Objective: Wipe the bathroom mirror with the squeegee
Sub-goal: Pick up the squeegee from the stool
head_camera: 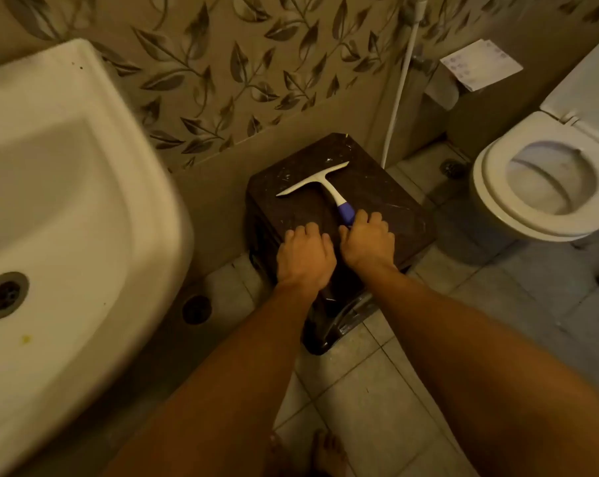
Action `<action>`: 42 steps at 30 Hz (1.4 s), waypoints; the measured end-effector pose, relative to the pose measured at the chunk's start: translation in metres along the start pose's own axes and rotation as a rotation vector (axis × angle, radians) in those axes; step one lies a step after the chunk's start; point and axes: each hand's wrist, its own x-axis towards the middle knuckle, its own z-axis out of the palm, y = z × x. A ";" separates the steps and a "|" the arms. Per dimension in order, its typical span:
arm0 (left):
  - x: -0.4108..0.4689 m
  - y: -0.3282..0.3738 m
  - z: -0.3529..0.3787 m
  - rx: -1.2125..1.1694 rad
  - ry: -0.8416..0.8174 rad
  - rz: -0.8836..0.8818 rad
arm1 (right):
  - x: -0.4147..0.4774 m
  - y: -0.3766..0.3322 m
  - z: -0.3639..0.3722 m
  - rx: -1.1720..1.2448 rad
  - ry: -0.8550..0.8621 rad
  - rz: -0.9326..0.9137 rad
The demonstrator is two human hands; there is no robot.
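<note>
Right fingers (365, 218) on squeegee (320, 184) handle

A stool (342, 215) stands on the floor (377, 390) at the centre, its far edge against the wall (222, 63). A squeegee (320, 187) lies on the stool's top, blade toward 11 o'clock, handle toward 5 o'clock. The right hand (368, 241) rests on the handle's end; the left hand (305, 256) lies just beside it at 9 o'clock, on the stool. A sink (60, 208) fills the 9 o'clock side. A toilet (545, 187) sits at 2 o'clock, with a hose (399, 87) hanging down the wall between it and the stool.
</note>
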 end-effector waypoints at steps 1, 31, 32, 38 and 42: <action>0.002 -0.002 0.002 0.001 0.001 0.002 | 0.002 0.001 0.002 -0.003 0.005 0.009; -0.013 0.054 -0.106 0.127 0.086 0.079 | -0.027 -0.033 -0.110 0.510 0.101 0.043; -0.015 0.058 -0.120 0.125 0.108 0.084 | -0.031 -0.038 -0.123 0.520 0.113 0.036; -0.030 0.084 -0.210 0.075 0.284 0.139 | -0.060 -0.077 -0.207 0.581 0.195 -0.067; -0.040 0.092 -0.279 0.062 0.408 0.184 | -0.081 -0.106 -0.277 0.613 0.275 -0.137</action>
